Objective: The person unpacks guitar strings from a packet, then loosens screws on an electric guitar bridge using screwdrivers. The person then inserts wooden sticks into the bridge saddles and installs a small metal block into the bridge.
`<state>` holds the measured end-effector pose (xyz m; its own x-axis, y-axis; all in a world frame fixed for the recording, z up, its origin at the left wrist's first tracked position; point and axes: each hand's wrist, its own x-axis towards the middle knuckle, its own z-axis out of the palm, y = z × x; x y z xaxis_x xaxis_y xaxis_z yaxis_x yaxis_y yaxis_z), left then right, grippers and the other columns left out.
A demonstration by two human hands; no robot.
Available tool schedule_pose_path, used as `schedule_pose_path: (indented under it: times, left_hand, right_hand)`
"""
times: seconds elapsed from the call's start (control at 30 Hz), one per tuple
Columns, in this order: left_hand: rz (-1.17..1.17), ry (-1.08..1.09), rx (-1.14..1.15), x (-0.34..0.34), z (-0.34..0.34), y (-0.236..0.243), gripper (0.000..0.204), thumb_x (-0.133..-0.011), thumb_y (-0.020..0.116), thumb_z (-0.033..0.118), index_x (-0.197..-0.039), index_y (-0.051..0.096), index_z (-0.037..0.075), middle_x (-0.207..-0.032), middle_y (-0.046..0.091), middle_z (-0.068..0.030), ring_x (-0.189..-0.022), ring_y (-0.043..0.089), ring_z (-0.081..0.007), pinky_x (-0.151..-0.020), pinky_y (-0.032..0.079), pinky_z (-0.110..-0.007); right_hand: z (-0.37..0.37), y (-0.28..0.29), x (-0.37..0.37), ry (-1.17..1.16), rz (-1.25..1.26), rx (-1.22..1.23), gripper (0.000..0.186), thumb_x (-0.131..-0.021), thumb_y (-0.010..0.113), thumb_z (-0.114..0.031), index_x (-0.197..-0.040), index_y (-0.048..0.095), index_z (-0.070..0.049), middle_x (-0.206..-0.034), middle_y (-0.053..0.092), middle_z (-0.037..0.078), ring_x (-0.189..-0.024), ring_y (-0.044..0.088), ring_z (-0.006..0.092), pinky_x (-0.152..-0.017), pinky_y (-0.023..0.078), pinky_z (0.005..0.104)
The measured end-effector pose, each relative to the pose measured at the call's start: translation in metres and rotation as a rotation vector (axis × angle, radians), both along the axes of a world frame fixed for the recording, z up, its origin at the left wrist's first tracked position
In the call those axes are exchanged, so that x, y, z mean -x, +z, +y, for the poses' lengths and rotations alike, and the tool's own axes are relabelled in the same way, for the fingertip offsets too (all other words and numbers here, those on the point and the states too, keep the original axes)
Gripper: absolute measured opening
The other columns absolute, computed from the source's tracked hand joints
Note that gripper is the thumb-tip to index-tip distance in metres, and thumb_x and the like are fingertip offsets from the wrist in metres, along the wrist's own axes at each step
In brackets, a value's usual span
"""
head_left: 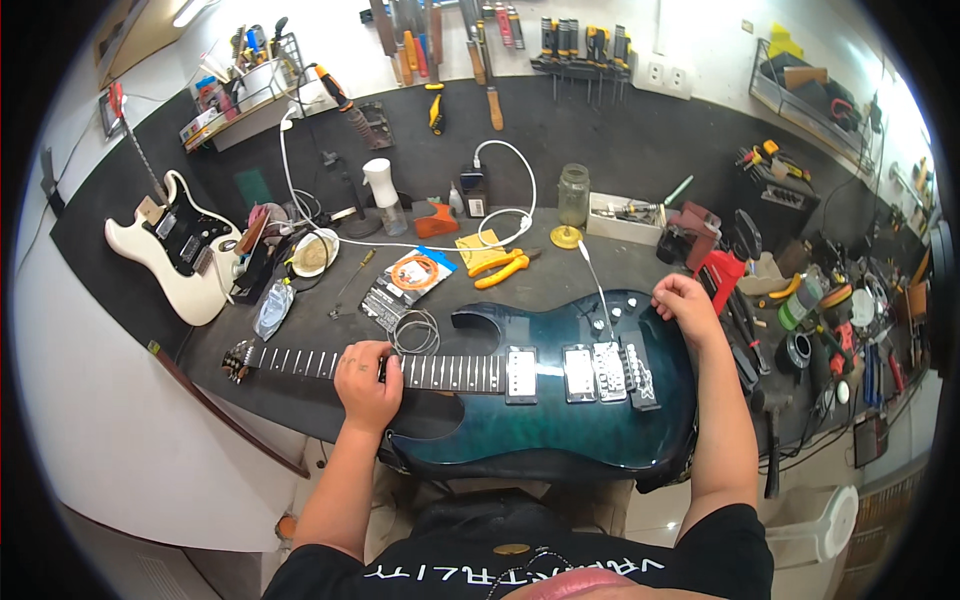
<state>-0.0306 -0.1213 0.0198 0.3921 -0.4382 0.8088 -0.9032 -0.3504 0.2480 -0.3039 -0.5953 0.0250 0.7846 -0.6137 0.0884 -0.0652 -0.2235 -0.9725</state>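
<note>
While a white electric guitar (185,262) leans at the far left of my view, the one under my hands is the teal electric guitar (500,440), flat on its back across the near part of the workbench (300,335). I read its long axis as running left to right, square to my forearms, with the headstock (238,362) at the left end and the body to the right.

Along the neck, between headstock and body, my left hand (368,378) lies over the fretboard (290,361), back upward and fingers curled; from here I cannot tell whether it grips the neck or merely rests on it. Just beyond that hand lies a coiled wire (416,332), beside the neck.

Farther right along the same line come the neck humbucker (521,375), the bridge humbucker (579,373) and the tremolo bridge (610,372), all between my two hands. The control knobs (616,311) sit toward the body's far edge, and just right of them my right hand (682,300) is curled, thumb close to forefinger, at the body's far right corner; I cannot tell whether it pinches anything or touches the finish.

As I judge it, the bridge turns on the right hand, clearly the nearer, while the left commands the neck and headstock.
</note>
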Motion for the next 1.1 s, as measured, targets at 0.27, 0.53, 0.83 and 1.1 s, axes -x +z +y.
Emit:
schedule_pose_path:
  times: [0.27,0.53,0.83,1.1]
  left_hand:
    - [-0.015,0.012,-0.006,0.002,-0.002,0.002,0.015,-0.085,0.068,0.002,-0.100,0.067,0.002,-0.091,0.067,-0.0130,-0.082,0.064,-0.0332,-0.073,0.051,-0.042]
    - [0.240,-0.009,0.051,0.006,-0.007,0.019,0.011,-0.089,0.069,0.003,-0.100,0.067,0.001,-0.089,0.070,-0.0141,-0.078,0.068,-0.0301,-0.073,0.054,-0.040]
    - [0.396,-0.313,0.018,-0.031,-0.129,0.159,0.015,-0.093,0.071,0.008,-0.106,0.070,0.000,-0.082,0.071,-0.0069,-0.075,0.066,-0.0113,-0.070,0.054,-0.030]
    - [0.222,-0.493,-0.302,0.007,-0.242,0.199,0.021,-0.094,0.073,0.017,-0.108,0.071,0.001,-0.088,0.074,-0.0101,-0.081,0.069,-0.0176,-0.077,0.055,-0.033]
  right_hand:
    - [0.006,0.013,0.003,0.071,0.011,-0.001,0.010,-0.097,0.068,-0.013,-0.101,0.068,-0.004,-0.092,0.070,0.003,-0.082,0.063,0.0095,-0.074,0.052,0.0256]
    - [0.008,0.013,0.002,0.057,0.001,-0.006,0.012,-0.096,0.070,-0.014,-0.102,0.069,-0.003,-0.091,0.070,0.003,-0.080,0.063,0.0095,-0.074,0.053,0.0261]
    - [0.007,0.010,0.000,0.062,0.001,0.016,0.011,-0.096,0.070,-0.014,-0.100,0.069,-0.003,-0.089,0.069,0.002,-0.078,0.062,0.0097,-0.073,0.052,0.0261]
    - [0.004,0.006,-0.002,0.051,0.036,0.069,0.014,-0.096,0.071,-0.015,-0.100,0.069,-0.002,-0.088,0.070,0.001,-0.077,0.063,0.0093,-0.072,0.053,0.0262]
